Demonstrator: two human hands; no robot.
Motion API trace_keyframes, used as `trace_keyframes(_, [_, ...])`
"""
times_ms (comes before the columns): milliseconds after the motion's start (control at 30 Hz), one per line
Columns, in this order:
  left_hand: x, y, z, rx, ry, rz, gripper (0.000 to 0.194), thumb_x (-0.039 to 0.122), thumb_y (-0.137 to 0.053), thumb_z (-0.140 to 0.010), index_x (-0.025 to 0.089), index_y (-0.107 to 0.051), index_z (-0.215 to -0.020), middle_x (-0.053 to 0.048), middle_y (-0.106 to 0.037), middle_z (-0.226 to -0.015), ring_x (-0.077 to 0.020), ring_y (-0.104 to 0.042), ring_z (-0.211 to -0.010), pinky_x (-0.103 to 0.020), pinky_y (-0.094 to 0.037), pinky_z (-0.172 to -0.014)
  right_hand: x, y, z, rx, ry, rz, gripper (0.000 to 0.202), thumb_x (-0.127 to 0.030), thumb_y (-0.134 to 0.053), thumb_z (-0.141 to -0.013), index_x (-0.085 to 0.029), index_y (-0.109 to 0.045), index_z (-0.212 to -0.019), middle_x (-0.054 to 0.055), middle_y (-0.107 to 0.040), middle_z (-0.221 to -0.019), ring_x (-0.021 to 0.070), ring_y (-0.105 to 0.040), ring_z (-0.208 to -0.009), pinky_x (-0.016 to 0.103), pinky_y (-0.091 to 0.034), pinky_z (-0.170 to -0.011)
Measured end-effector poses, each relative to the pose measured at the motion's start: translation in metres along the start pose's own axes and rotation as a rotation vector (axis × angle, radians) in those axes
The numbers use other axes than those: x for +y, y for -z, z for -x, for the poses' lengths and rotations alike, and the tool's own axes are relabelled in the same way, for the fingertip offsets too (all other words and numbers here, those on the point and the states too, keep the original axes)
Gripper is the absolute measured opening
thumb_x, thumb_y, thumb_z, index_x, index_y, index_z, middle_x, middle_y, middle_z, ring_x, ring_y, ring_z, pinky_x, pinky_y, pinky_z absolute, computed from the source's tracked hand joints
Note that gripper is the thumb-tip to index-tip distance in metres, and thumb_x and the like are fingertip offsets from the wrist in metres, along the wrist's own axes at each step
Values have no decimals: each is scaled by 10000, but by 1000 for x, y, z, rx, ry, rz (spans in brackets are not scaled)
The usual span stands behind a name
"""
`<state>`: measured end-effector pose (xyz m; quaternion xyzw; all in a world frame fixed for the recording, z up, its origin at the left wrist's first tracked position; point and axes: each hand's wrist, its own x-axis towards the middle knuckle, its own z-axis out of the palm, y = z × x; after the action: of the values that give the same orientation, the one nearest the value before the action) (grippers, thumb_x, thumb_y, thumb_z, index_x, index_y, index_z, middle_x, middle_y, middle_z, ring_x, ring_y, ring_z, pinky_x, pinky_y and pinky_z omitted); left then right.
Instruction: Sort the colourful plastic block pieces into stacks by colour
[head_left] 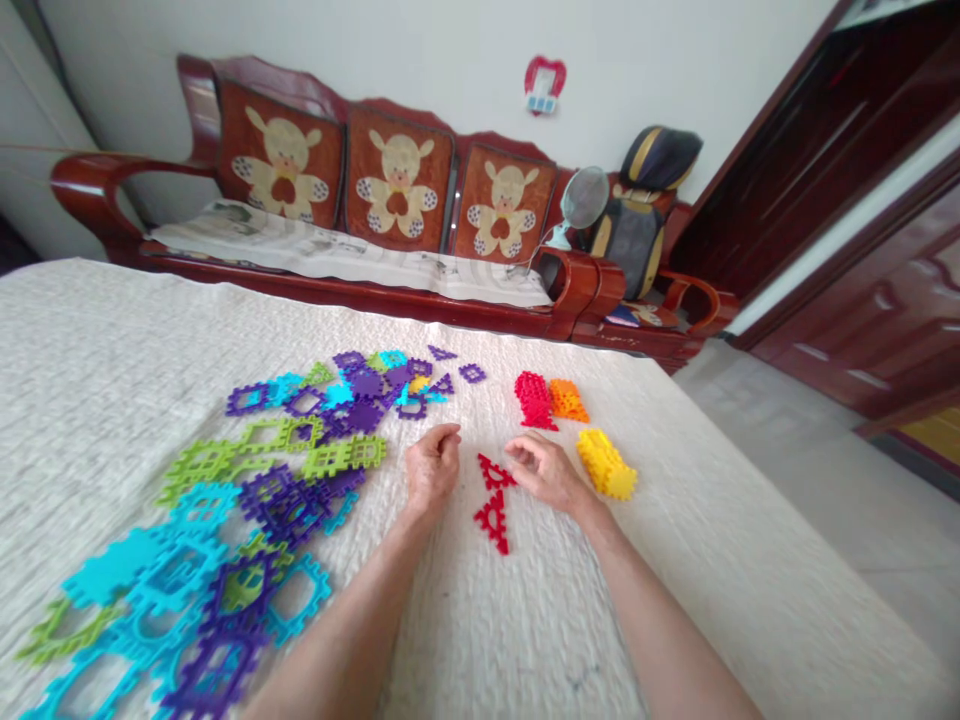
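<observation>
Your right hand (549, 470) is beside the upper red triangle (487, 468), its fingers loosely bent and the tips at the triangle's right end; whether they pinch it or only hover by it, you cannot tell from this angle. Your left hand (432, 468) is curled inward with the fingers gathered close together, between the triangle and the mixed spread of pieces, and what it may have inside the curl is hidden. Just nearer to you, the lower red triangle (500, 522) lies on the white cloth (720, 560), end to end with the upper one; you cannot be sure whether their teeth meet. Beyond your right hand are the red stack (533, 398) and, next to it, the orange stack (568, 400), with the yellow stack (606, 465) right beside your wrist. That closeness looks like the main hazard: a sideways sweep of the wrist could knock the yellow stack over. Reaching low towards the red stack might also nudge it into the orange one and mix the colours. Because the cloth is ridged, a triangle pushed along it could catch by its teeth and twist or flip. On your left, the purple pieces (365, 415), green pieces (199, 460) and blue pieces (124, 565) overlap, so pulling one carelessly could drag its neighbours along.
</observation>
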<state>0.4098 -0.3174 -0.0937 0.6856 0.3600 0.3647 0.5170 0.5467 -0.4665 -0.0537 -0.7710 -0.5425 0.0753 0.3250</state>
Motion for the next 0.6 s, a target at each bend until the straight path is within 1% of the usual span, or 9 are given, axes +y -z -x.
trace_keyframes(100, [-3,-1,-2,45,18,58,282,289,-499,-808,181,-713,-957,-42,-737,-847,-147,-669,-738,-259,-535,-721,-14,4,0,-129,3,29,197,-238,-633,-765,-187,-641,-955,34,-642,-923,141,-596,-784,274,-482,-744])
trace_keyframes(167, [-5,-1,-3,50,9,67,287,287,-498,-808,176,-712,-964,-47,-734,-849,-147,-666,-742,-263,-535,-728,-23,5,1,-179,16,61,265,-249,-660,-751,-188,-639,-1009,41,-628,-967,147,-596,-822,278,-480,-771])
trace_keyframes(233, [-7,-1,-3,45,4,69,284,284,-501,-806,176,-711,-963,-48,-733,-850,-149,-667,-745,-268,-537,-733,-32,3,3,-192,34,108,317,-258,-672,-747,-193,-628,-1054,48,-607,-1012,158,-593,-874,286,-474,-806])
trace_keyframes(300, [-7,-2,-4,41,0,73,281,281,-501,-807,180,-711,-964,-46,-733,-856,-151,-671,-756,-271,-539,-738,-40,0,4,-185,26,172,326,-281,-679,-747,-193,-622,-1056,54,-588,-1029,169,-585,-903,297,-468,-826])
trace_keyframes(367, [-6,-2,-4,37,-8,75,277,274,-500,-806,184,-711,-961,-45,-735,-860,-154,-677,-776,-272,-540,-744,-48,-5,5,-188,-4,235,300,-292,-675,-752,-188,-621,-1028,55,-578,-1014,177,-579,-913,303,-465,-834])
trace_keyframes(467, [-6,-2,-3,26,-6,61,272,280,-507,-800,189,-712,-954,-43,-737,-858,-160,-681,-785,-275,-539,-742,-55,-11,6,-188,-35,312,235,-264,-642,-773,-178,-621,-991,58,-574,-985,181,-576,-921,297,-459,-837])
trace_keyframes(600, [-7,-2,-4,6,-5,54,280,302,-506,-799,194,-711,-957,-39,-736,-848,-155,-676,-744,-275,-537,-733,-56,-17,7,-169,1,411,172,-231,-571,-830,-170,-624,-983,74,-597,-970,190,-584,-923,295,-455,-834])
